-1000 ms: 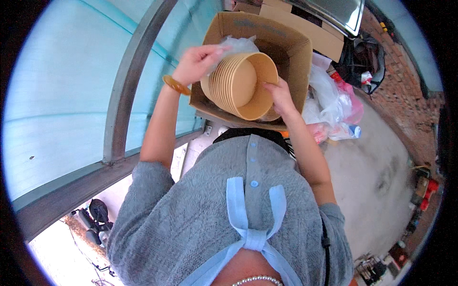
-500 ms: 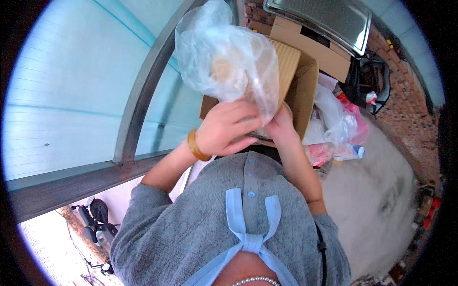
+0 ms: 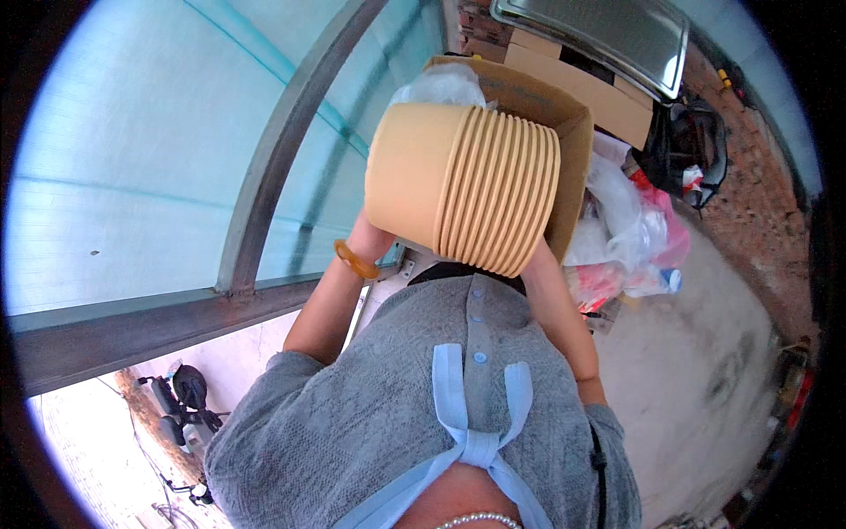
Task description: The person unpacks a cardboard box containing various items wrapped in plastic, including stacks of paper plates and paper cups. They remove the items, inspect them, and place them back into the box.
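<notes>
A stack of nested tan paper bowls (image 3: pixel 463 187) lies on its side between my hands, its rims to the right. My left hand (image 3: pixel 372 234) supports the closed, left end from below; its fingers are hidden behind the stack. At the rim end, my right hand (image 3: pixel 539 261) grips the lower right side, also mostly covered. Behind the stack stands an open cardboard box (image 3: pixel 577 145), and a clear plastic bag (image 3: pixel 439 85) shows crumpled at the box's upper left.
Right of the box lie crumpled clear and pink plastic bags (image 3: pixel 648 234). A flat cardboard piece (image 3: pixel 573 86) and a shiny metal tray (image 3: pixel 608 44) are farther back, near a black bag (image 3: pixel 705 145). A grey metal frame (image 3: pixel 264 189) with translucent panels borders the left.
The clear bag has left my hands and is now behind the stack. The bowl stack, partly covered by the bag before, is now bare and held across in front of the box.
</notes>
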Motion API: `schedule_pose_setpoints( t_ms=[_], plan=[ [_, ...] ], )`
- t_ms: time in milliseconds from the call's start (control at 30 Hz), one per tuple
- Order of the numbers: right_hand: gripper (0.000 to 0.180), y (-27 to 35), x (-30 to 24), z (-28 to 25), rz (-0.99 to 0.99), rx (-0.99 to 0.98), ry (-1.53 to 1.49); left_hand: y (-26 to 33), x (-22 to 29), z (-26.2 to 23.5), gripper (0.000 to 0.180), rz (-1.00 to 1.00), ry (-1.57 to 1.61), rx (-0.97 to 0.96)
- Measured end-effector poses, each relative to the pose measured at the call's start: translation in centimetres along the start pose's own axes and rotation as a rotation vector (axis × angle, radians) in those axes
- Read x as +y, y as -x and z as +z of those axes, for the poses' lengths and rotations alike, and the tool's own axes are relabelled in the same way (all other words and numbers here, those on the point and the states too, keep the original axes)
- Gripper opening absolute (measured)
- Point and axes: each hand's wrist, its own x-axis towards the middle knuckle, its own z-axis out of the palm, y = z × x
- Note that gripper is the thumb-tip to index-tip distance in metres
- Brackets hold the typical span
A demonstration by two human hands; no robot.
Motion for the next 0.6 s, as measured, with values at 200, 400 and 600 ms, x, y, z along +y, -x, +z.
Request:
schedule_pose_setpoints(
  t_ms=[200, 400, 600],
  plan=[
    [0.033, 1.0, -0.9, -0.1, 0.059, 0.08, 0.134, 0.0, -1.3, -1.2, 0.05, -0.122, -0.128, 0.001],
    [0.031, 3.8, -2.6, 1.9, -0.045, 0.211, 0.278, -1.0, 0.5, -0.5, 0.044, -0.054, -0.575, 0.113],
    [0.029, 2.9, -1.9, -0.5, -0.133, 0.17, 0.259, -2.3, 2.4, -0.5, 0.035, 0.131, -0.646, 0.271]
  ],
)
